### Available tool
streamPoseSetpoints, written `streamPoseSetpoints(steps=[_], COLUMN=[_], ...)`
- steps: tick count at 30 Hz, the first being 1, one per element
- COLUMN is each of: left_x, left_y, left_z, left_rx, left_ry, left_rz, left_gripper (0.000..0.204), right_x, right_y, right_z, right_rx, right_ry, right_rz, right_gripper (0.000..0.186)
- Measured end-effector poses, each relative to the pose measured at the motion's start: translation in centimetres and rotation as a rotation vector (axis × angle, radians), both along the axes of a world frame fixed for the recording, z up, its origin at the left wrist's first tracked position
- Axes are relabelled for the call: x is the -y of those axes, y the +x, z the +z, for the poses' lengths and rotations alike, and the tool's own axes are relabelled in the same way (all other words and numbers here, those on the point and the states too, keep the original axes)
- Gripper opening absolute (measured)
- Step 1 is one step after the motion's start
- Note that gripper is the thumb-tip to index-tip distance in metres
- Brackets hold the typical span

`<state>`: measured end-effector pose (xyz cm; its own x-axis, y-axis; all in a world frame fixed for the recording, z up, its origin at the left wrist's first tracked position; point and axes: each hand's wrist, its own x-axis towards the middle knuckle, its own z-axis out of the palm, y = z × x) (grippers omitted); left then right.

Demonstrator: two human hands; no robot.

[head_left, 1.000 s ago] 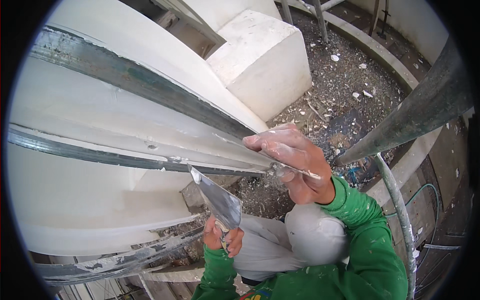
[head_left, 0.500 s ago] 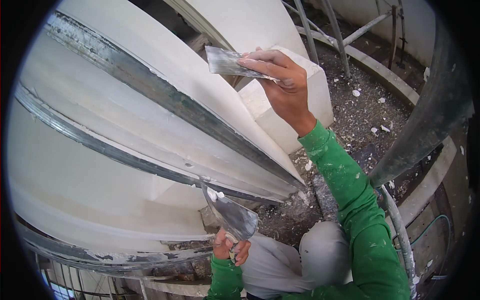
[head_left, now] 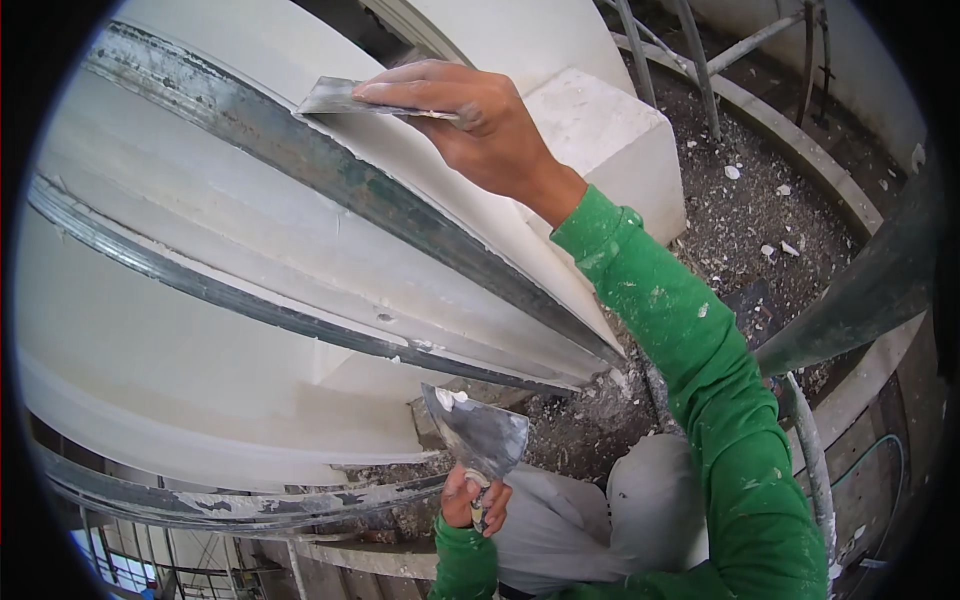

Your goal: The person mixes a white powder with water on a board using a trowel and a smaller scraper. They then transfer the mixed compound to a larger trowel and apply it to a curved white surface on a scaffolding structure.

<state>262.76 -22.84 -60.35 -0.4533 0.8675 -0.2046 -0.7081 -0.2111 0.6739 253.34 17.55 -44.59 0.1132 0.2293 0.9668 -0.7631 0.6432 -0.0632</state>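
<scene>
My right hand (head_left: 470, 115) pinches a flat, rectangular metal scraper blade (head_left: 335, 97), its outer edge at the upper dark metal strip (head_left: 300, 165) on the white curved wall (head_left: 420, 160). Whether the blade presses on the surface is hard to tell. Lower down, my left hand (head_left: 472, 500) is closed around the handle of a putty knife (head_left: 478, 430). Its wide, fan-shaped blade points up and carries a small lump of white putty (head_left: 447, 397) near one corner. A second, thinner metal strip (head_left: 250, 308) curves along the wall below the first.
A white block (head_left: 610, 130) juts out beyond my right wrist. Scaffold poles (head_left: 700, 70) stand at the far right, and a thick dark tube (head_left: 850, 310) slants in nearer. White chips litter the rough ground (head_left: 745, 215). My grey-trousered knee (head_left: 655, 490) is bent below.
My right hand has moved left with the scraper blade, bringing it over to the upper metal strip and tilting it flatter. The putty knife in my left hand has shifted slightly right and down.
</scene>
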Motion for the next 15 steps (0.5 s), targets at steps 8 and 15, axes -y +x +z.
streamPoseSetpoints(steps=[8, 15], left_x=[-0.6, -0.5], left_y=[-0.1, 0.0], left_z=[0.0, -0.6], left_rx=[-0.038, -0.074], left_ry=[-0.025, 0.01], left_rz=[-0.008, -0.046], left_gripper=[0.011, 0.013], right_x=[0.2, 1.7], right_y=[1.6, 2.6], right_z=[-2.7, -11.8], right_rx=[0.195, 0.377], right_ry=[-0.026, -0.101], right_rz=[0.111, 0.109], right_gripper=[0.044, 0.05])
